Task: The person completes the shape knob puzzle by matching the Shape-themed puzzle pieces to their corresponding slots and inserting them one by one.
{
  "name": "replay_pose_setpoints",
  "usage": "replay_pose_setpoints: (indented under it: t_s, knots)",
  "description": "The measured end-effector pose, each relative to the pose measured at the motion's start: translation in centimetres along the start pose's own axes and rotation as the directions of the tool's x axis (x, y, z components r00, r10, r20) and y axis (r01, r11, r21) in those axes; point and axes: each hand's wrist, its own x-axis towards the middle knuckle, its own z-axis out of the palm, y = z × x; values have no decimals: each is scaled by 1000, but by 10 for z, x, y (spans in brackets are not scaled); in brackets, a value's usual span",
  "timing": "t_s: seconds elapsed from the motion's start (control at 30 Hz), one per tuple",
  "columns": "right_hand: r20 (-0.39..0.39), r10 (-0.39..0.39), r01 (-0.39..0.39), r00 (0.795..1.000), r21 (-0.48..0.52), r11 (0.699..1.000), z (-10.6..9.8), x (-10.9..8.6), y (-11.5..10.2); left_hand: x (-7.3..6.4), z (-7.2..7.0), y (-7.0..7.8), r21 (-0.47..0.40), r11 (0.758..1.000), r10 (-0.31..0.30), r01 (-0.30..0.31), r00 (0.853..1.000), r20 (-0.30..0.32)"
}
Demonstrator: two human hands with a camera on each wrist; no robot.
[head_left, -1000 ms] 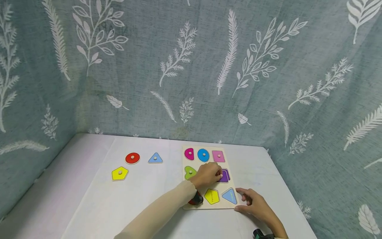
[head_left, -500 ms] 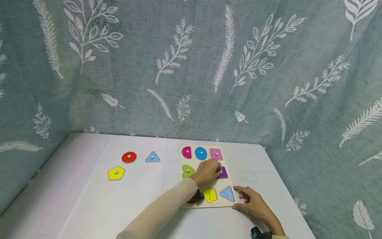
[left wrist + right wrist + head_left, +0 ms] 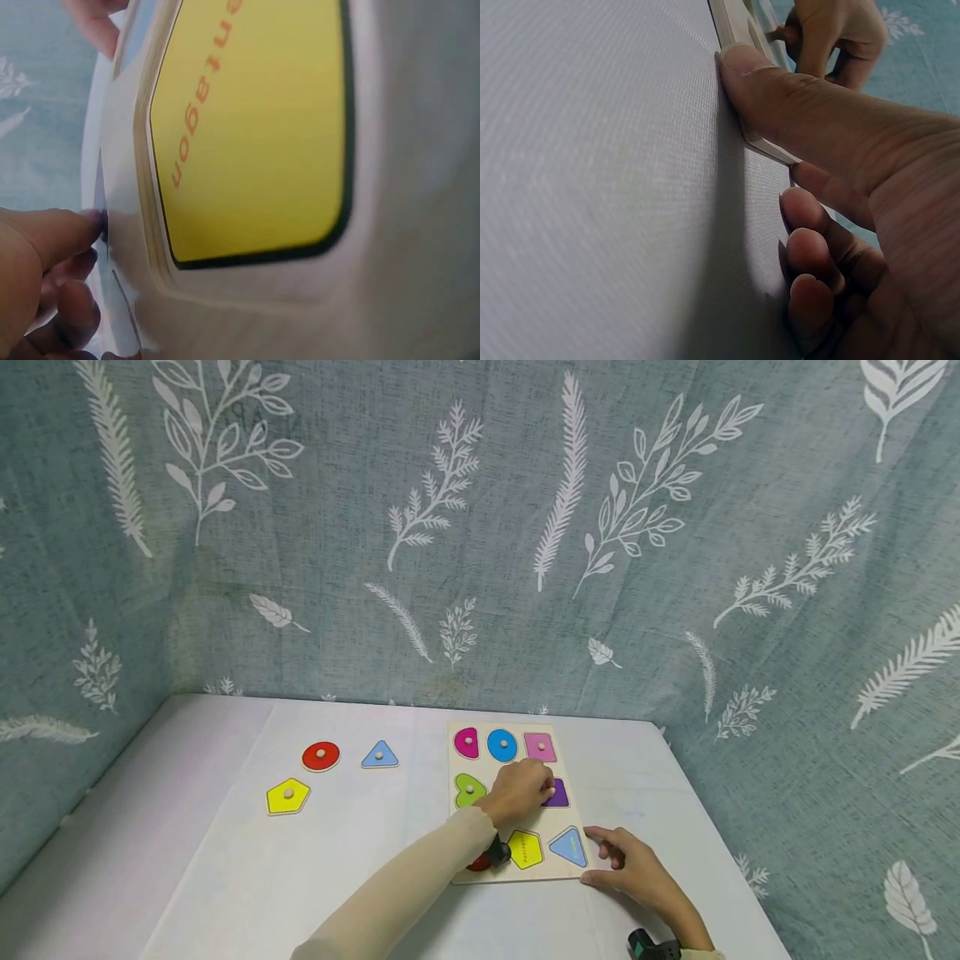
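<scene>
My left hand (image 3: 517, 792) reaches over a wooden shape puzzle board (image 3: 557, 860). Its thumb and fingertips pinch the knob of a purple four-sided puzzle piece (image 3: 558, 794), which lies within its outline in the middle row; the knob itself is hidden. At the board's near right corner, my right hand (image 3: 636, 868) holds the edges, thumb on the near side and index finger on the right side. Its other fingers curl loosely beside the board, as the right wrist view shows. The yellow pentagon recess (image 3: 255, 142), printed with its name, fills much of the left wrist view.
Left of the board lie a red oval piece (image 3: 321, 757), a blue triangle piece (image 3: 379, 755) and a yellow pentagon piece (image 3: 288, 796). Knobbed pieces in the board include a green heart (image 3: 468, 789) and a blue circle (image 3: 502, 745). A patterned curtain (image 3: 337, 543) stands behind the white table (image 3: 225, 860).
The purple piece has shifted from overlapping its outline to lying within it, the left hand still on it. The right hand keeps its place at the corner. The head view has shifted slightly.
</scene>
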Motion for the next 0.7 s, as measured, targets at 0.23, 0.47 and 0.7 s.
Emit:
replay_pose_setpoints:
  t_s: [0.23,0.47,0.7]
  knots:
    - [-7,33,-33,999,1,999,1,-2,-3,-6,-7,-8,-53,998,23,-24,1000,-18]
    - [-10,53,-53,999,3,999,3,-2,-3,-17,-30,-23,-70,996,48,-50,998,-33]
    - [-12,44,-44,999,-27,999,4,-2,-6,-31,-55,-40,-77,996,30,-34,998,-50]
